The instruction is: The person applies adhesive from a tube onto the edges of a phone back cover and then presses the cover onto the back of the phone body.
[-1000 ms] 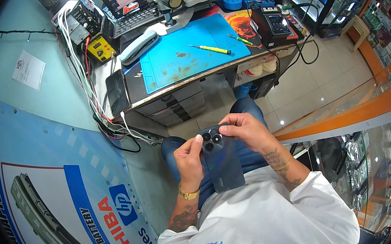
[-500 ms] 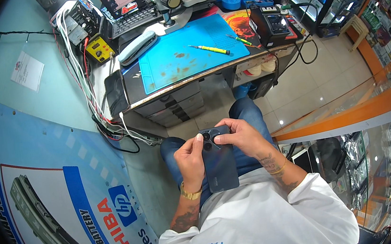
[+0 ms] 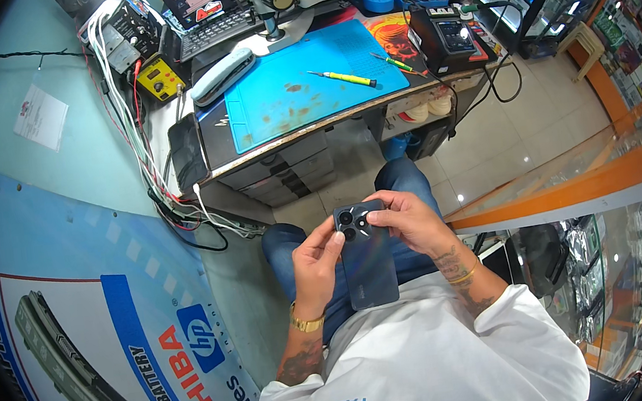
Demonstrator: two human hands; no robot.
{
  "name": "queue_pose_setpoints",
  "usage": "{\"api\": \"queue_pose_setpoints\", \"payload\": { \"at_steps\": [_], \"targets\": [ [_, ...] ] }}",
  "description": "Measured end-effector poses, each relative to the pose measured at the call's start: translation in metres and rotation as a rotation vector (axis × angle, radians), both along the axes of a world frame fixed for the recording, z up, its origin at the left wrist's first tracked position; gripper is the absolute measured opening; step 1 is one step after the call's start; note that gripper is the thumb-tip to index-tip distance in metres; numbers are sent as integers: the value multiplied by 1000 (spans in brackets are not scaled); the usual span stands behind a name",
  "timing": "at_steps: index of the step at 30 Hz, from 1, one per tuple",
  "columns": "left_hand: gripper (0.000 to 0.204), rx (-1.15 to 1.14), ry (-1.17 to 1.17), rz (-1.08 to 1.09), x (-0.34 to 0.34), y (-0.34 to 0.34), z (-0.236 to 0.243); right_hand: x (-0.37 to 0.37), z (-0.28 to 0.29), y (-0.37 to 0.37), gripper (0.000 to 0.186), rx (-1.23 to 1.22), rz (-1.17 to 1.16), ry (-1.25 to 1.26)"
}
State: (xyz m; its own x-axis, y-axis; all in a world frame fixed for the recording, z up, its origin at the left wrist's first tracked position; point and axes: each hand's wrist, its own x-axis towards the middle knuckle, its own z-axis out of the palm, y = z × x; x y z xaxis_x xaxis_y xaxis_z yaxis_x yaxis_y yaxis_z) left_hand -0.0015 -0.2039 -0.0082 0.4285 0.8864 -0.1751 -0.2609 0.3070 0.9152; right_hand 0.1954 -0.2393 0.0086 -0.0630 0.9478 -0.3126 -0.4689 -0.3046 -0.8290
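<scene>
Over my lap I hold a dark smartphone [image 3: 372, 273] by its top end, its back with round camera lenses facing up. My left hand [image 3: 318, 265] grips the phone's upper left edge, thumb beside the lenses. On the other side my right hand [image 3: 411, 224] is closed round the top right corner, its thumb lying on the back next to a lens. The fingers under the phone are hidden.
Ahead stands a workbench with a stained blue mat [image 3: 279, 103]. On it lie a yellow-green screwdriver [image 3: 343, 78] and a second slim tool [image 3: 399, 64]. A grey case [image 3: 224, 77], another phone [image 3: 189, 150], cables [image 3: 133, 126] and a black soldering station [image 3: 446, 40] surround the mat.
The phone has shifted slightly to the right and tilted a little. My left thumb has slid down off the lenses to the edge, and my right thumb has moved rightward, uncovering a lens.
</scene>
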Motion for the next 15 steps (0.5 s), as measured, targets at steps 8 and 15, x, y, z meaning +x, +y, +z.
{"api": "queue_pose_setpoints", "payload": {
  "at_steps": [8,15],
  "targets": [
    [75,220,9,-258,-7,-6,12,6,-5,-1,23,49,-10,-4],
    [42,129,91,-100,-5,-4,7,2,-3,-3,24,87,36,-54]
  ]
}}
